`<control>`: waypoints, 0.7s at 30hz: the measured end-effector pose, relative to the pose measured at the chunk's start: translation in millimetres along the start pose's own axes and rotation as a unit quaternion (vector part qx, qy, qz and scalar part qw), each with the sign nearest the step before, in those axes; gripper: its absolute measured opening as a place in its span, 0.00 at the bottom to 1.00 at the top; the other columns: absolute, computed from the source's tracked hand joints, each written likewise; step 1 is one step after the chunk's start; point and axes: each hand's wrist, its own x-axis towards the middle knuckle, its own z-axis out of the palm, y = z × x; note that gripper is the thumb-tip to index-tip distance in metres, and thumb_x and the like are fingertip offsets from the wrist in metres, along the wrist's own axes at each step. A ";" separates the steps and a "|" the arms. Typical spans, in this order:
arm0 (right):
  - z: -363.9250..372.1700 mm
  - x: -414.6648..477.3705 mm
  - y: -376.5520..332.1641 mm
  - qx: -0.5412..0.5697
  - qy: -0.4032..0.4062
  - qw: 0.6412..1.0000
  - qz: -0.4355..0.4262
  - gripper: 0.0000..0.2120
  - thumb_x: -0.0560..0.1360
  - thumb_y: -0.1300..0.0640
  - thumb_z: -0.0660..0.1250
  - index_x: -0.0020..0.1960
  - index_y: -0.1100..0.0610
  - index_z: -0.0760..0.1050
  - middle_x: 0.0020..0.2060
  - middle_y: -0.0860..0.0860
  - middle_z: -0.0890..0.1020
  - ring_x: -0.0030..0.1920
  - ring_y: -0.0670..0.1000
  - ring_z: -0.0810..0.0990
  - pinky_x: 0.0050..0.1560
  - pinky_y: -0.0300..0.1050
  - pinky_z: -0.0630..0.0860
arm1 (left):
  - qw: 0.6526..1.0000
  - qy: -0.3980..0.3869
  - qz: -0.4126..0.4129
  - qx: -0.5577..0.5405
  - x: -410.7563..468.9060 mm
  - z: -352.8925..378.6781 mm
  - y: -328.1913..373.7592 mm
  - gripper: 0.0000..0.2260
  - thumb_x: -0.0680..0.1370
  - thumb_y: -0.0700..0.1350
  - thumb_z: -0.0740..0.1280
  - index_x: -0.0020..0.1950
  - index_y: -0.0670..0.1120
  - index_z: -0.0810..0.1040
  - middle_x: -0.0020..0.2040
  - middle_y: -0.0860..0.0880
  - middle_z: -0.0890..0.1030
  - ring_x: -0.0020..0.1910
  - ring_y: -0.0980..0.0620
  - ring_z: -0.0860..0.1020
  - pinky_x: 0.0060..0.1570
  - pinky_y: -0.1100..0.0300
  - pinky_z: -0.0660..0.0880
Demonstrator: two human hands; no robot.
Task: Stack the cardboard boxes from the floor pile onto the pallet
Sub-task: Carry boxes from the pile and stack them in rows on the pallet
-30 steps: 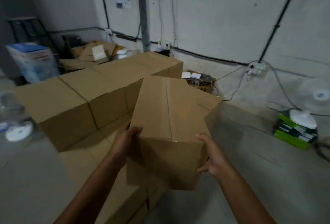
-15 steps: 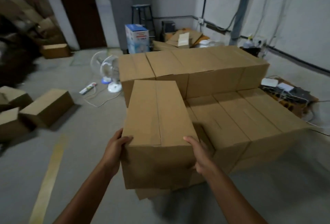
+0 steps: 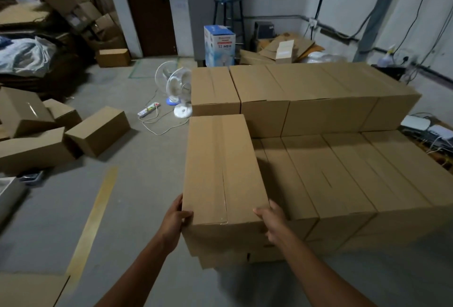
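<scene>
I hold a long brown cardboard box [image 3: 221,172] by its near end, over the left end of the low front row of the stack [image 3: 343,179]. My left hand [image 3: 175,219] grips its near left corner and my right hand [image 3: 272,221] grips its near right corner, thumbs on top. The box lies level, its far end close to the taller back row of stacked boxes [image 3: 306,91]. The pallet under the stack is hidden. A floor pile of loose boxes [image 3: 95,130] lies at the left.
Two small white fans [image 3: 179,93] and a power strip [image 3: 148,110] with a cord lie on the floor left of the stack. A blue-and-white carton [image 3: 219,45] and a stool [image 3: 228,16] stand behind. A yellow floor line [image 3: 94,218] runs on the left. Devices and cables [image 3: 427,127] lie at the right.
My view has swung left across the room while I kept both hands on the box. The box has come down and now sits level above the stack's front left end.
</scene>
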 end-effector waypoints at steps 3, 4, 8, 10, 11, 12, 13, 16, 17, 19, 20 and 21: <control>2.4 13.2 -10.3 -0.021 -0.005 1.000 -0.007 0.31 0.79 0.65 0.67 0.79 0.55 0.61 0.71 0.56 0.73 0.71 0.60 0.70 0.70 0.60 0.66 | 1.000 -0.003 0.004 0.002 17.5 1.6 7.3 0.23 0.81 0.33 0.59 0.72 0.53 0.69 0.65 0.49 0.77 0.64 0.47 0.75 0.54 0.52 0.77; 3.9 17.3 -13.8 -0.023 -0.006 1.000 -0.009 0.32 0.79 0.64 0.67 0.79 0.54 0.60 0.72 0.56 0.72 0.72 0.60 0.70 0.71 0.60 0.66 | 1.000 -0.003 0.004 0.005 23.5 1.3 9.2 0.23 0.81 0.33 0.59 0.73 0.52 0.69 0.65 0.49 0.77 0.64 0.46 0.75 0.56 0.51 0.77; 10.7 35.8 -26.1 -0.021 -0.005 1.000 -0.011 0.34 0.79 0.63 0.68 0.80 0.54 0.57 0.74 0.56 0.70 0.73 0.60 0.69 0.71 0.61 0.65 | 1.000 0.017 0.008 0.015 46.9 5.4 19.5 0.20 0.83 0.34 0.56 0.72 0.51 0.69 0.62 0.51 0.77 0.61 0.47 0.76 0.57 0.49 0.76; 13.8 45.2 -31.4 -0.025 -0.004 1.000 -0.011 0.34 0.78 0.63 0.69 0.80 0.54 0.60 0.72 0.56 0.73 0.71 0.59 0.71 0.69 0.60 0.68 | 0.999 0.027 0.010 0.016 55.3 10.5 26.4 0.18 0.84 0.35 0.55 0.71 0.51 0.69 0.59 0.52 0.77 0.58 0.50 0.76 0.53 0.52 0.76; 15.1 49.4 -34.3 -0.026 -0.003 1.000 -0.009 0.33 0.78 0.64 0.69 0.79 0.55 0.61 0.70 0.56 0.74 0.70 0.59 0.72 0.68 0.59 0.69 | 0.999 0.028 0.010 0.019 59.9 12.6 29.0 0.17 0.84 0.36 0.55 0.69 0.52 0.69 0.58 0.52 0.77 0.57 0.51 0.76 0.52 0.53 0.75; 16.2 52.1 -37.9 -0.025 -0.003 1.000 -0.007 0.33 0.78 0.64 0.69 0.79 0.55 0.61 0.70 0.56 0.74 0.70 0.59 0.72 0.68 0.59 0.69 | 0.999 0.027 0.010 0.022 64.2 14.2 31.0 0.16 0.85 0.36 0.55 0.68 0.52 0.68 0.58 0.52 0.77 0.56 0.52 0.76 0.51 0.54 0.75; 17.3 55.1 -40.8 -0.024 -0.005 1.000 -0.005 0.33 0.78 0.65 0.69 0.79 0.55 0.61 0.70 0.56 0.74 0.70 0.59 0.72 0.68 0.59 0.69 | 0.999 0.027 0.010 0.026 68.2 14.9 32.9 0.15 0.85 0.37 0.55 0.68 0.53 0.68 0.58 0.51 0.77 0.56 0.52 0.76 0.50 0.54 0.75; 20.6 62.8 -47.4 -0.029 -0.001 1.000 -0.008 0.34 0.78 0.64 0.69 0.80 0.53 0.60 0.70 0.55 0.74 0.70 0.58 0.72 0.70 0.62 0.67 | 0.999 0.022 0.010 0.028 78.0 15.9 36.5 0.16 0.86 0.39 0.54 0.71 0.52 0.68 0.58 0.52 0.77 0.57 0.51 0.76 0.50 0.53 0.76; 21.7 65.0 -49.9 -0.030 0.002 0.999 -0.012 0.34 0.78 0.65 0.69 0.80 0.52 0.60 0.71 0.55 0.74 0.70 0.58 0.72 0.70 0.62 0.67 | 0.999 0.021 0.011 0.027 79.6 16.5 38.7 0.15 0.86 0.39 0.54 0.70 0.52 0.68 0.58 0.52 0.77 0.56 0.51 0.77 0.48 0.54 0.76; 23.0 68.9 -55.6 -0.034 0.008 0.999 -0.017 0.35 0.78 0.65 0.68 0.80 0.52 0.59 0.71 0.55 0.73 0.70 0.58 0.72 0.70 0.61 0.67 | 1.000 0.021 0.012 0.020 82.6 16.7 44.6 0.14 0.86 0.40 0.54 0.69 0.52 0.69 0.58 0.52 0.77 0.56 0.51 0.77 0.45 0.55 0.76; 22.9 70.9 -59.0 -0.037 0.009 0.999 -0.018 0.34 0.78 0.66 0.68 0.80 0.52 0.60 0.71 0.55 0.74 0.70 0.58 0.72 0.69 0.61 0.67 | 1.000 0.021 0.012 0.019 85.2 15.6 47.1 0.14 0.86 0.40 0.54 0.69 0.52 0.69 0.58 0.52 0.77 0.57 0.50 0.77 0.46 0.55 0.76; 22.1 73.1 -61.9 -0.041 0.008 0.999 -0.018 0.33 0.78 0.66 0.67 0.79 0.52 0.61 0.70 0.54 0.74 0.70 0.58 0.72 0.69 0.61 0.67 | 1.000 0.020 0.012 0.019 88.0 14.2 49.6 0.15 0.86 0.40 0.53 0.70 0.52 0.69 0.59 0.51 0.78 0.58 0.49 0.77 0.47 0.54 0.76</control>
